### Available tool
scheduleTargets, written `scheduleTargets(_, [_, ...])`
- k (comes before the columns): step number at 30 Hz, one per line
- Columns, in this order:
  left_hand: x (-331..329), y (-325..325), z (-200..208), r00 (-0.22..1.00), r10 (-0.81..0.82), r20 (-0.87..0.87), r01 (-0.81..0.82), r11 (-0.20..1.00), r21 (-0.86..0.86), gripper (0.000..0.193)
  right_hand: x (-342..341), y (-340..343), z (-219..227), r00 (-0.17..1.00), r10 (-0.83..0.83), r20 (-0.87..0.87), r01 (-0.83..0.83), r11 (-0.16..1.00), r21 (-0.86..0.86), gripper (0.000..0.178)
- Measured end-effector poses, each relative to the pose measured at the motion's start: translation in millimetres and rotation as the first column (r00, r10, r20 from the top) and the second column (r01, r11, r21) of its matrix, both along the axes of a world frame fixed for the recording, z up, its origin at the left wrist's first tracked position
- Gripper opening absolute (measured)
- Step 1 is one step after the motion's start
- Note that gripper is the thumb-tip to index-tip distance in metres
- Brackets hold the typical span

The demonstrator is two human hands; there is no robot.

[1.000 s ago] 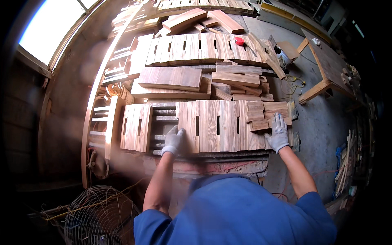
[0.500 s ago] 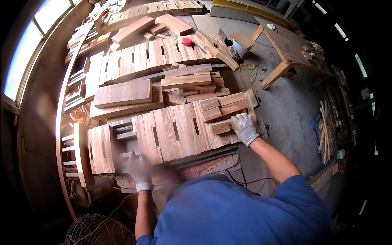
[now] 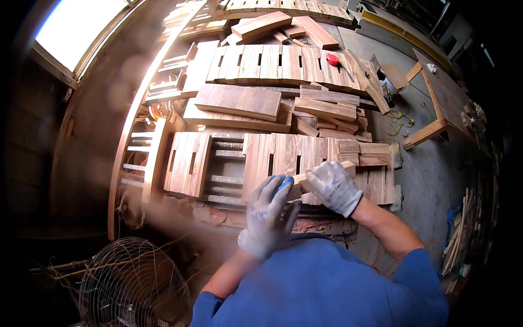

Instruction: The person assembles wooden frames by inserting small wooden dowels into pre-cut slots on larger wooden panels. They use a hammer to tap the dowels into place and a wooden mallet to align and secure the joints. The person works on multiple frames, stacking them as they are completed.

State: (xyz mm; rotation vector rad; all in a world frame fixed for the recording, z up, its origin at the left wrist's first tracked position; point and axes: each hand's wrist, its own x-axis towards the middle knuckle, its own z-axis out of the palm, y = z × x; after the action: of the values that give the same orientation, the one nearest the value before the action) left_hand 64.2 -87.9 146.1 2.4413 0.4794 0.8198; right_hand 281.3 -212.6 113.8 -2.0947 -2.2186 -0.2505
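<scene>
My right hand (image 3: 333, 188), in a white glove, is closed over a short wooden block (image 3: 347, 165). It holds the block just above the near row of slotted wooden boards (image 3: 256, 161). My left hand (image 3: 266, 215), in a white glove with blue on the fingertips, is at the block's left end. Its fingers are stretched out and the thumb stands apart. Whether the fingertips touch the block I cannot tell. Several more small blocks (image 3: 374, 154) lie at the right end of the row, beyond my right hand.
Metal bars (image 3: 226, 154) show in a gap in the near row. Thick planks (image 3: 238, 101) and loose offcuts (image 3: 327, 109) lie behind it. A red tape measure (image 3: 332, 59) rests on the farther row. A wire fan guard (image 3: 133, 286) stands at lower left, a wooden table (image 3: 455, 95) at right.
My right hand has taken the block off the row's right end and brought it toward me. My left hand has come right to meet it. The view has turned left.
</scene>
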Motion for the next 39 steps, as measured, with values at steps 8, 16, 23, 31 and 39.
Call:
scheduleTargets(8, [-42.7,73.0,-35.7,0.914,-0.296,-0.278,-0.065,0.569,-0.820,0.080,-56.8,76.5,-22.6,0.895,0.435,-0.095,-0.394,0.874,0.284,0.034])
scheduleTargets(16, [-49.8,116.3,-137.6,0.749,0.447,-0.488,-0.617,0.740,-0.269,0.079,-39.1,54.9,-33.0,0.942,0.071,-0.327,-0.051,0.996,0.067,0.045])
scheduleTargets(23, [-24.5,134.3,-169.8,0.675,0.449,-0.585,-0.638,0.754,-0.158,0.091,-19.2,-19.3,-80.5,0.896,-0.120,-0.427,0.061,0.987,-0.148,0.040])
scheduleTargets(31, [-40.6,153.3,-192.5,0.832,0.250,-0.496,-0.456,0.817,-0.353,0.081,1.0,-77.7,-103.8,0.841,-0.310,-0.444,0.247,0.949,-0.195,0.043])
scheduleTargets(39, [-54.9,181.0,-242.3,0.906,0.203,-0.371,-0.397,0.712,-0.579,0.054,54.0,-95.3,-80.8,0.814,-0.429,-0.391,0.449,0.893,-0.046,0.047])
